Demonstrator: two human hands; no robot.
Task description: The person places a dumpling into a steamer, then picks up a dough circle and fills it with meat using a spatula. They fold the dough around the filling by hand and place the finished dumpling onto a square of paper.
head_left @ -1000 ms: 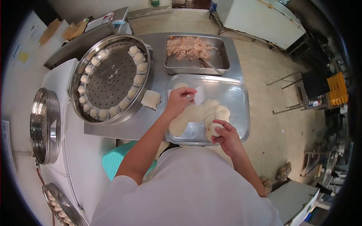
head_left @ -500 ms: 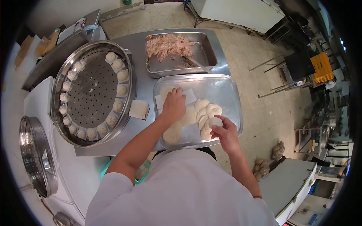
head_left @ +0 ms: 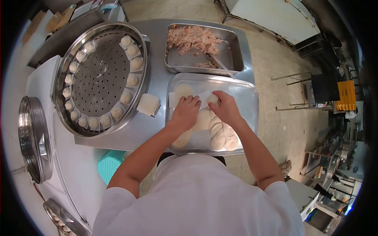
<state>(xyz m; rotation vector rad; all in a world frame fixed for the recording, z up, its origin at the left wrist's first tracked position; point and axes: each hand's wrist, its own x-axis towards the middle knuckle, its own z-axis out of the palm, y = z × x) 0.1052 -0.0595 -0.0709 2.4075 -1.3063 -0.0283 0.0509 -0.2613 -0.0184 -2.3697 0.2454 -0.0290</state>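
My right hand (head_left: 227,108) pinches a small dough round (head_left: 213,100) between thumb and fingers, just above the metal tray (head_left: 252,103). Beside it, my left hand (head_left: 186,113) lies over the tray with its fingers stretched out, touching or just above a sheet of white paper (head_left: 172,100); it grips nothing that I can see. Flat dough wrappers lie around it: one wrapper (head_left: 184,90) beyond the fingertips, another wrapper (head_left: 201,120) to its right, a third partly under my forearm. A pile of dough rounds (head_left: 224,135) overlaps at the tray's near right.
A deep pan (head_left: 238,51) of minced filling (head_left: 193,39) with a metal utensil (head_left: 220,63) stands behind the tray. At left, a perforated steamer (head_left: 101,74) holds pleated buns (head_left: 133,80) around its rim. A stack of white paper squares (head_left: 149,104) sits between steamer and tray.
My right hand has carried the dough round from beside the pile up and left, close to my left hand. My left hand stays over the paper. The whole view has shifted slightly.
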